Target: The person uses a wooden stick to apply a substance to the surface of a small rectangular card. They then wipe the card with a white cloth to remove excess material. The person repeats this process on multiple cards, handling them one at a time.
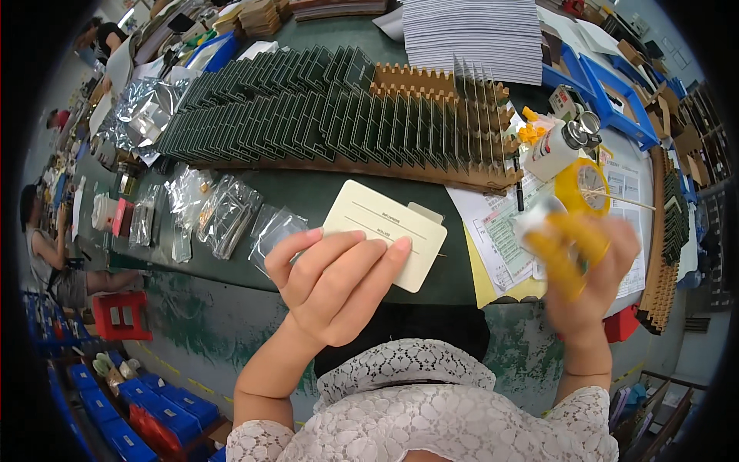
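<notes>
My left hand (pixel 331 277) is closed on a cream card (pixel 385 231) with rounded corners and ruled lines, pinched along its near edge above the table. A small clear tab (pixel 426 215) sticks out past the card's far edge. To the right, my right hand (pixel 589 269) is raised over the papers, smeared by motion. Yellow covers (pixel 566 266) are on its fingers, and a blurred white wad (pixel 539 219) shows at their tips. Beyond the card stands a long brown slotted rack (pixel 416 174) filled with rows of dark green plates (pixel 308 131).
Near the right hand are a white bottle (pixel 550 154), a yellow tape roll (pixel 583 187), a black pen (pixel 519 185) and printed sheets (pixel 500 239). Clear plastic bags (pixel 231 212) lie left. Blue trays (pixel 616 100) and a paper stack (pixel 473 38) stand at the back.
</notes>
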A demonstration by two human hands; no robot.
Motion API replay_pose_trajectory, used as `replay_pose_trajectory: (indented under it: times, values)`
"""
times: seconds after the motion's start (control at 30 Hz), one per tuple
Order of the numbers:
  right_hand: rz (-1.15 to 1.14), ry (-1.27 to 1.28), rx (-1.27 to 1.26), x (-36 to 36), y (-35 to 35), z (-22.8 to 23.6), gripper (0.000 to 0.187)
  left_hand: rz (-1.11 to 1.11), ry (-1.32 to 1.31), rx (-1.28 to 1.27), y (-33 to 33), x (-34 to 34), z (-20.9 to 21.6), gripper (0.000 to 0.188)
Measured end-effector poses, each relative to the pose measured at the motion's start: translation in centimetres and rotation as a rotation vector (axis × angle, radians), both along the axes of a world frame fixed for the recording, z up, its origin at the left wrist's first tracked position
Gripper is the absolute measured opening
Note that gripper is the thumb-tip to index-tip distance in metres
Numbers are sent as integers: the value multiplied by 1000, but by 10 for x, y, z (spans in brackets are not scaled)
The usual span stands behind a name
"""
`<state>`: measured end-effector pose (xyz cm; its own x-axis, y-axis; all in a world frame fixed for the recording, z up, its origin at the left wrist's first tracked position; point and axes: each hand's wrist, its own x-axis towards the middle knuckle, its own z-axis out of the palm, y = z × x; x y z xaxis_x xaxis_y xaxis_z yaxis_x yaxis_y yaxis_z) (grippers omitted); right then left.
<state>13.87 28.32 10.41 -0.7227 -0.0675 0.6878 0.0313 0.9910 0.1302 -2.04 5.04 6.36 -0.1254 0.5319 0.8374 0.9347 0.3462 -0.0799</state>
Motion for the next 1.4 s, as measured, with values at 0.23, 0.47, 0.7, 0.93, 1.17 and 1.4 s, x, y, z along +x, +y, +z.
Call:
replay_pose_trajectory:
  times: [0.23,0.47,0.7,0.93,1.17,1.4]
  values:
    - [274,18,92,-6,-45,-10,19,20,-21,-22,3,5,7,31]
    - [285,60,96,-12,-56,-16,16,29,8,-27,1,6,7,28]
    - [285,8,116,-13,-59,-12,20,20,11,-28,-1,6,7,28]
    - [333,-58,94,-5,-60,-15,22,22,7,-13,0,4,2,29]
    - [333,-108,96,5,-60,-6,19,30,1,-13,2,3,0,29]
    - [314,-61,28,-6,-61,-11,20,17,23,-28,3,5,1,27]
